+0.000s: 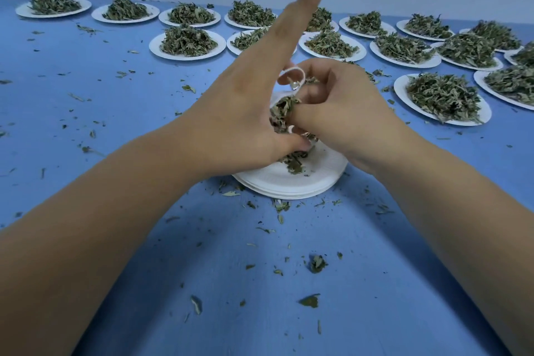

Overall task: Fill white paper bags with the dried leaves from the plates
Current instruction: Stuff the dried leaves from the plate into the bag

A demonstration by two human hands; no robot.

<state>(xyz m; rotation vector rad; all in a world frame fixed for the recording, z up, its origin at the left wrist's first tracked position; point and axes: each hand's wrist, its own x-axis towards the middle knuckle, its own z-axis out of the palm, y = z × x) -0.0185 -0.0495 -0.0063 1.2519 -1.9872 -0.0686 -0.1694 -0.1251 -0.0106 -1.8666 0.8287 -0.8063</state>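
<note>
A small white paper bag (292, 77) stands between my hands over a stack of empty white plates (268, 182). My left hand (245, 101) has its fingers straight, pointing up and away, with the bag against its palm and the thumb clamping the lower part. My right hand (344, 107) is curled, its fingertips pinching dried leaves (281, 110) at the bag's open mouth. A few leaves lie on the top plate under my hands. Most of the bag is hidden by my hands.
Several white plates heaped with dried leaves (187, 40) stand in rows across the far side of the blue table (115, 113), with more at the right (442, 97). Leaf crumbs are scattered over the table around the plate stack and toward me.
</note>
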